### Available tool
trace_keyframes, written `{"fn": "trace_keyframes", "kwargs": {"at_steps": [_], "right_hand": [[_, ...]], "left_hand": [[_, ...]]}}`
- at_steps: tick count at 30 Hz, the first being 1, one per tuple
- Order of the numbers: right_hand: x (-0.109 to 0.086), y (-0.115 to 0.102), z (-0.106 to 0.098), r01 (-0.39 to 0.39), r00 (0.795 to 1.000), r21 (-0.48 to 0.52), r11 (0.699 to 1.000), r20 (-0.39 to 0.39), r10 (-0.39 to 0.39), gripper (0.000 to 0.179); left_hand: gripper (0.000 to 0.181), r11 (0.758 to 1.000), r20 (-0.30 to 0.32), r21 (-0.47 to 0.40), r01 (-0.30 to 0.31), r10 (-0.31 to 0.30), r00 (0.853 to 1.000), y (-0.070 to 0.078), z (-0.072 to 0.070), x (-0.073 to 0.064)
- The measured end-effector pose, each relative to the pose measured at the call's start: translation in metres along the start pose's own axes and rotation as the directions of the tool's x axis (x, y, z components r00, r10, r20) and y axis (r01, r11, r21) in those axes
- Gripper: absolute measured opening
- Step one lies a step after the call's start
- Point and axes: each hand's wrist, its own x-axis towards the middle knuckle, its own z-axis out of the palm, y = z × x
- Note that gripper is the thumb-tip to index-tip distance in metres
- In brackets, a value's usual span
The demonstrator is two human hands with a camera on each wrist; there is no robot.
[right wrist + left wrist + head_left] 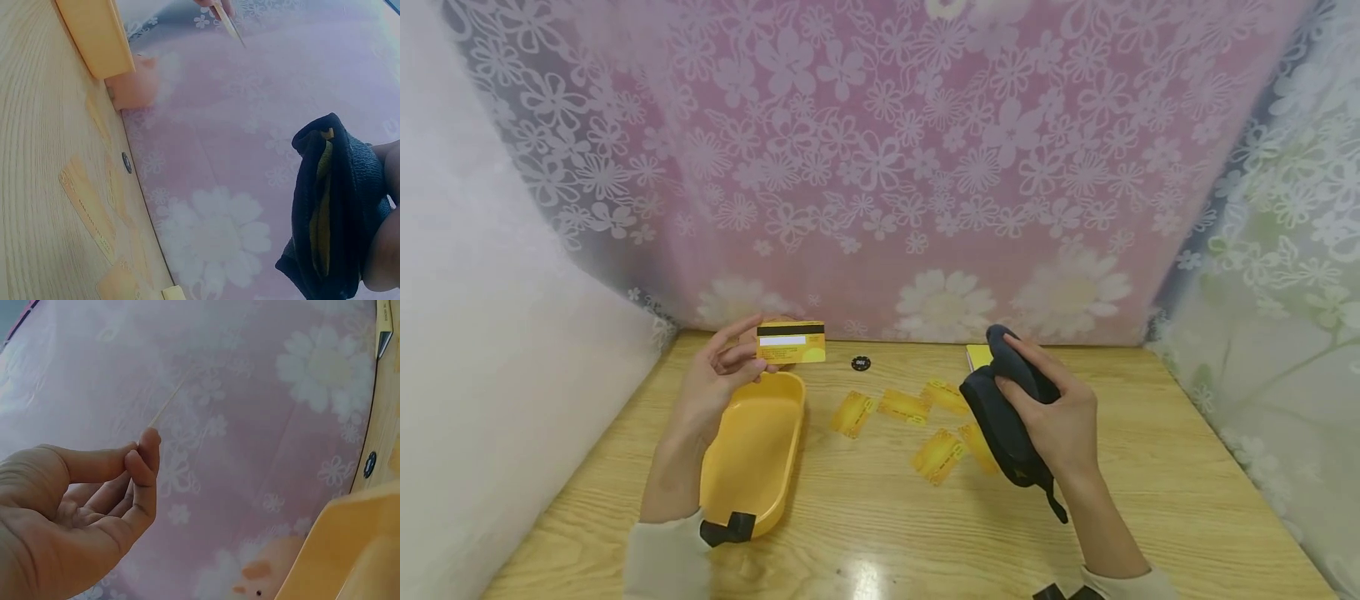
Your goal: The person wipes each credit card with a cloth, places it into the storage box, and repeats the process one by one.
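My left hand (pixel 718 375) pinches a yellow bank card (pixel 791 342) between thumb and fingers, above the far end of a yellow plastic basin (pixel 752 442). The card's back, with its black stripe and white strip, faces the head camera; in the left wrist view the card (pixel 170 400) shows nearly edge-on. On the other side, my right hand (pixel 1060 417) grips a dark blue pouch (pixel 1011 408) with a hanging loop. Yellow shows inside the pouch's parted opening (pixel 322 212) in the right wrist view. Below, several yellow cards (pixel 937 457) lie on the table, one partly hidden by the pouch.
A black chip marked 100 (pixel 861 363) lies near the back edge of the wooden table (pixel 865 517). Behind the pouch stands a partly hidden yellow item (pixel 976 357). An orange animal-shaped figure (pixel 134 84) is beside the basin's far end. A floral curtain (pixel 880 167) hangs behind.
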Motion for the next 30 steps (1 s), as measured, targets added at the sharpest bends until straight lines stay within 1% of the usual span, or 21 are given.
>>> {"fn": "trace_keyframes", "kwargs": {"at_steps": [3, 6, 10, 12, 14, 16, 18, 21, 23, 26, 30], "right_hand": [[0.0, 0.0, 0.0, -0.004, 1.0, 0.006, 1.0, -0.001, 0.004, 0.053], [0.0, -0.001, 0.001, -0.004, 1.0, 0.009, 1.0, 0.003, 0.004, 0.053], [0.0, -0.001, 0.003, -0.005, 1.0, 0.014, 1.0, 0.01, 0.005, 0.053], [0.0, -0.001, 0.003, -0.008, 1.0, 0.017, 1.0, 0.012, 0.008, 0.053], [0.0, -0.001, 0.003, -0.009, 1.0, 0.018, 1.0, 0.014, 0.009, 0.053], [-0.001, -0.001, 0.003, -0.01, 1.0, 0.016, 1.0, 0.014, 0.01, 0.053], [-0.001, -0.001, 0.003, -0.007, 1.0, 0.014, 1.0, 0.013, 0.007, 0.053], [-0.001, -0.001, 0.003, -0.007, 1.0, 0.004, 1.0, 0.01, 0.007, 0.053], [-0.001, -0.001, 0.003, -0.009, 1.0, 0.003, 1.0, 0.01, 0.008, 0.053], [-0.001, 0.0, 0.003, -0.013, 1.0, 0.004, 1.0, 0.011, 0.013, 0.053], [-0.001, 0.001, 0.004, -0.012, 1.0, -0.004, 1.0, 0.014, 0.012, 0.053]], "left_hand": [[0.06, 0.999, 0.028, 0.044, 0.001, -0.002, 1.0, 0.001, -0.013, -0.002], [0.058, 0.998, 0.035, 0.057, -0.005, 0.003, 0.999, -0.001, -0.028, -0.005], [0.058, 1.0, 0.037, 0.009, -0.005, 0.005, 0.999, -0.006, -0.044, -0.008], [0.059, 1.0, 0.045, -0.003, -0.008, 0.008, 0.999, -0.008, -0.048, -0.009], [0.059, 1.0, 0.047, -0.003, 0.008, -0.008, 0.999, -0.01, -0.052, -0.009], [0.06, 0.999, 0.047, 0.025, 0.036, -0.037, 0.998, -0.013, -0.054, -0.009], [0.06, 0.994, 0.047, 0.08, 0.075, -0.079, 0.996, -0.015, -0.056, -0.009], [0.062, 0.977, 0.063, 0.177, 0.121, -0.134, 0.989, -0.02, -0.06, -0.008], [0.063, 0.965, 0.079, 0.225, 0.136, -0.157, 0.984, -0.023, -0.062, -0.008], [0.063, 0.954, 0.097, 0.258, 0.151, -0.182, 0.979, -0.026, -0.066, -0.009], [0.063, 0.933, 0.099, 0.306, 0.188, -0.227, 0.969, -0.031, -0.07, -0.011]]}}
